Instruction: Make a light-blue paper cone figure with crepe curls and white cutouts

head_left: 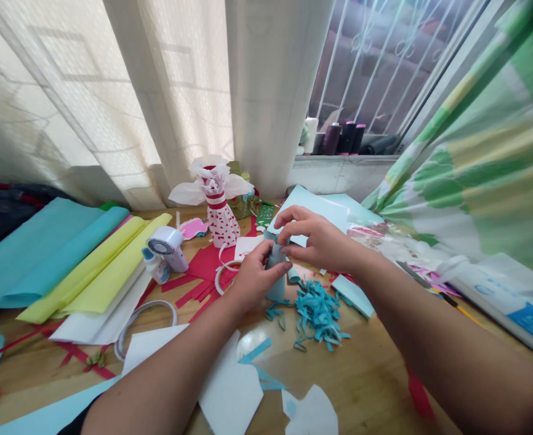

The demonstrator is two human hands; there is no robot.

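Observation:
My left hand (257,278) and my right hand (314,238) meet over the wooden table, both gripping a small teal paper tube (276,289). Its upper part is partly hidden by my fingers. A heap of curly teal paper strips (318,314) lies just below my right hand. Behind my hands stands a red-and-white paper-wrapped bottle (220,217) with white paper petals. A white paper ring (223,277) lies on red paper scraps (207,263) next to my left hand.
Teal and yellow paper sheets (80,266) and a white-and-blue handheld device (167,249) lie at left. White paper offcuts (230,393) sit under my left forearm. A green-patterned cloth (475,151) hangs at right, beside a windowsill with several thread spools (348,138).

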